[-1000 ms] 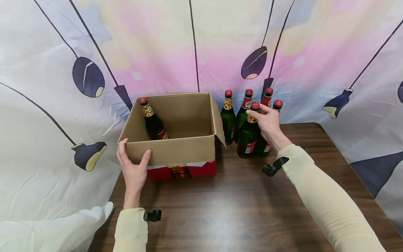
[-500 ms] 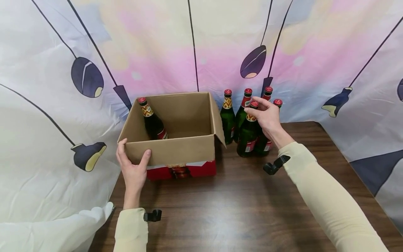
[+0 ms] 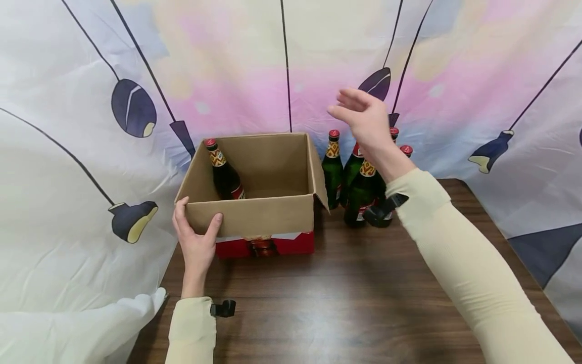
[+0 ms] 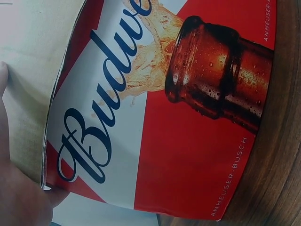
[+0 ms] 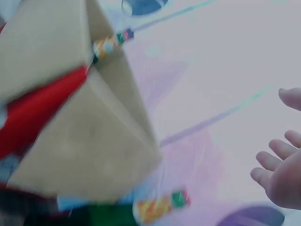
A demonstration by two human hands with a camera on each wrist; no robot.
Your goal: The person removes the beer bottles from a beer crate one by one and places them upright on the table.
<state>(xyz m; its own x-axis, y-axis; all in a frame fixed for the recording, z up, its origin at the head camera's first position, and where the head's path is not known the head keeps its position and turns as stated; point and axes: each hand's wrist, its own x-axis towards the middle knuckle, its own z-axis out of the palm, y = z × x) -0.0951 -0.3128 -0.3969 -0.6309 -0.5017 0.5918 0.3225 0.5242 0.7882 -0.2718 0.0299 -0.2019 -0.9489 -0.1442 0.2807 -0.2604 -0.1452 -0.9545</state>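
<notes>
An open-topped cardboard box (image 3: 254, 215), its lower part printed red and white, stands on the table with one green beer bottle (image 3: 226, 177) leaning inside at its left. My left hand (image 3: 196, 247) grips the box's front left corner, thumb on the front flap and fingers round the side. Above several green beer bottles (image 3: 333, 177) grouped to the right of the box, my right hand (image 3: 364, 119) is raised with nothing in it. In the right wrist view its fingers (image 5: 268, 160) are spread apart, away from any bottle. My right forearm hides part of the bottle group.
A side flap (image 3: 320, 177) of the box hangs outward close to the nearest bottle. Behind everything is a printed cloth backdrop (image 3: 236, 65). White fabric (image 3: 91, 323) lies along the left edge of the brown wooden table (image 3: 309, 308).
My right hand has let go of the front beer bottle's neck and risen up and to the left. My left hand stays on the box corner.
</notes>
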